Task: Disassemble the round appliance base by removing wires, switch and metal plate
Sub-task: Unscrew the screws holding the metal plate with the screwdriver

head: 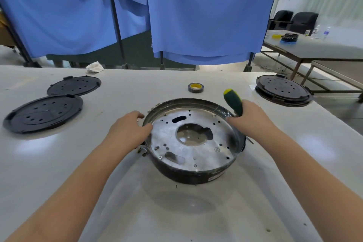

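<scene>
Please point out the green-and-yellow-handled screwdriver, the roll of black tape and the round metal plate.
green-and-yellow-handled screwdriver (233,102), head view, on its handle.
roll of black tape (195,88), head view, on its side wall.
round metal plate (204,150), head view, on bare metal.

The round appliance base (193,141) sits mid-table (176,212), its metal plate (188,139) lying inside it. The left hand (128,129) rests on its left rim; the right hand (248,119), holding a screwdriver (233,102), is at its right rim. A tape roll (195,87) lies behind the base. Two covers (44,113) (74,85) lie toward the left edge, another (283,90) near the far right corner.
</scene>
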### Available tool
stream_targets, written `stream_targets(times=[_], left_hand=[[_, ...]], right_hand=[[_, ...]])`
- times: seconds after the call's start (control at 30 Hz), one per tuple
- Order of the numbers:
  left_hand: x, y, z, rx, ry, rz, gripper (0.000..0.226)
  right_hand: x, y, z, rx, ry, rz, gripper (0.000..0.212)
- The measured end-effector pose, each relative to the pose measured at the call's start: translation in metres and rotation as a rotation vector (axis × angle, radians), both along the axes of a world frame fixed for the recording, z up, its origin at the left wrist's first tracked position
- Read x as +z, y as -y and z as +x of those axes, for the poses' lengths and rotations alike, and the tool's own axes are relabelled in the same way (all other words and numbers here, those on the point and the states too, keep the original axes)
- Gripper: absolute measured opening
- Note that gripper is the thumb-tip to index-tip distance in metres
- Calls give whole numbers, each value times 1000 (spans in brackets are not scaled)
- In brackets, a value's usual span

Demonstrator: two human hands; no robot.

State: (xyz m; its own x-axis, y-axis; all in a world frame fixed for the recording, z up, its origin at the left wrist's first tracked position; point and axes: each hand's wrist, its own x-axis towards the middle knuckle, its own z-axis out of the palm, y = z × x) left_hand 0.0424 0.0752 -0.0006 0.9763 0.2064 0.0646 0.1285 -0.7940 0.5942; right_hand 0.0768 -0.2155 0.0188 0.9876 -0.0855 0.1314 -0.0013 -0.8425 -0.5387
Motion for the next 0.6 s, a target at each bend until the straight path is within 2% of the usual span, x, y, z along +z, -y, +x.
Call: stream_targets(times=[0.13, 0.27, 0.37, 0.5, 0.6], left_hand=[[4, 1, 6, -38, 114, -7, 55], [2, 5, 4, -110, 115, 0, 61], [3, 4, 0, -154, 63, 55, 69], [9, -2, -8, -168, -114, 127, 76], [9, -4, -11, -150, -113, 162, 78]], right_hand=[[-2, 0, 2, -43, -2, -108, 25], [-4, 4, 4, -64, -116, -129, 18], [-3, 5, 9, -59, -84, -154, 17], [-1, 1, 21, -21, -3, -137, 16], [-2, -4, 33, 39, 28, -111, 16]])
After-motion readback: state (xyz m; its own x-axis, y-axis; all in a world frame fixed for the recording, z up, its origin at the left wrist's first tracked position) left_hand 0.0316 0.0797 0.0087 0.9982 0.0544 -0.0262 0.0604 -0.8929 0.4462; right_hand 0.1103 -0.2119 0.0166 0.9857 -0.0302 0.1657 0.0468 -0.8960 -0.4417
